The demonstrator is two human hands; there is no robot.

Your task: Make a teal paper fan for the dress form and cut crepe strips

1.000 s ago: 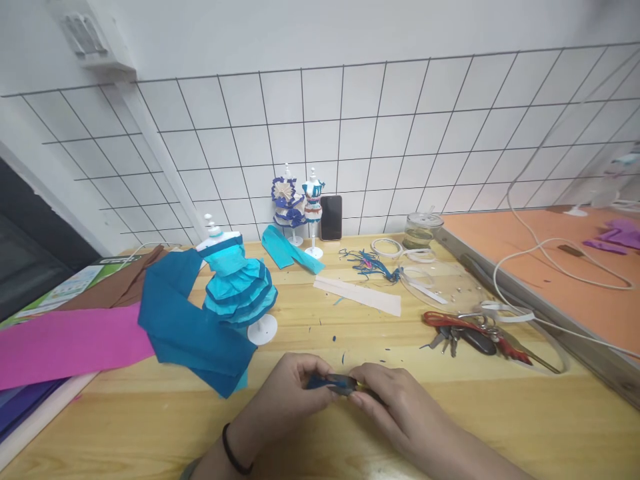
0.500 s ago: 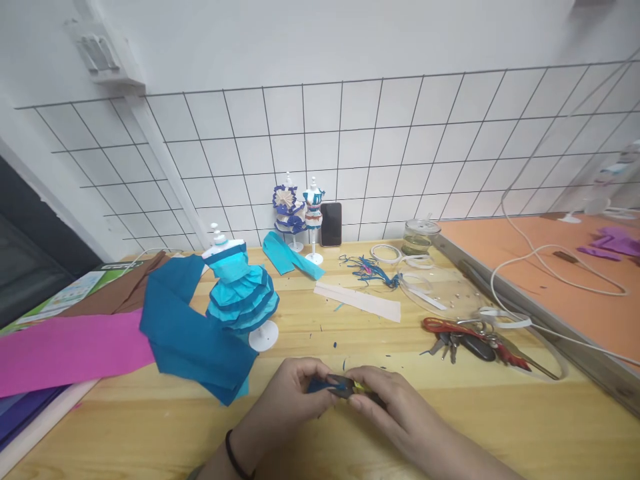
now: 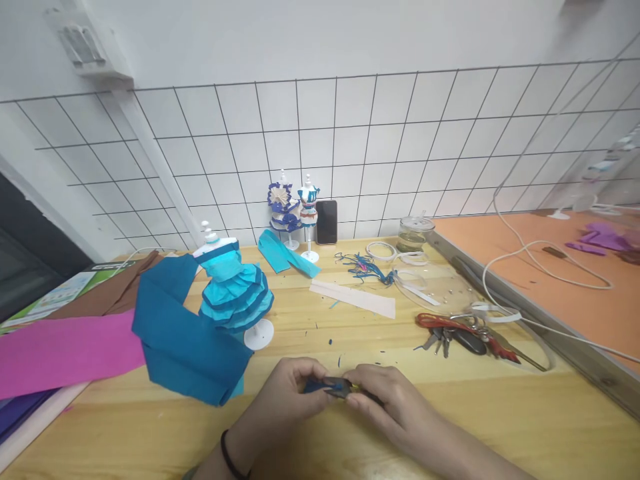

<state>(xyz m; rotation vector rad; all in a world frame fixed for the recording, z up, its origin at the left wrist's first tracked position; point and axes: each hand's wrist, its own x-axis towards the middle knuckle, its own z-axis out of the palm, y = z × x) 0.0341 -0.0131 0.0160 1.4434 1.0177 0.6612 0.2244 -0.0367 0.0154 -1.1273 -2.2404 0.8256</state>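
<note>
My left hand (image 3: 285,397) and my right hand (image 3: 385,400) meet low over the wooden table (image 3: 500,427), fingers pinched together on a small dark blue piece of paper (image 3: 330,385) held between them. A black band circles my left wrist. Just up and to the left stands a small mannequin wearing a tiered turquoise paper dress (image 3: 231,290) on a white stand, with a folded sheet of dark teal paper (image 3: 180,340) lying against it.
Pink paper (image 3: 65,350) and brown paper lie at the left. Two smaller dressed mannequins (image 3: 295,207), a phone (image 3: 327,222) and a glass jar (image 3: 414,233) stand by the grid wall. Keys (image 3: 465,333), paper scraps and a clear plate lie right; an orange desk (image 3: 560,280) with a white cable adjoins.
Both hands stay pinched on the small blue piece in the same spot. The view has shifted slightly, so everything sits a little to the left.
</note>
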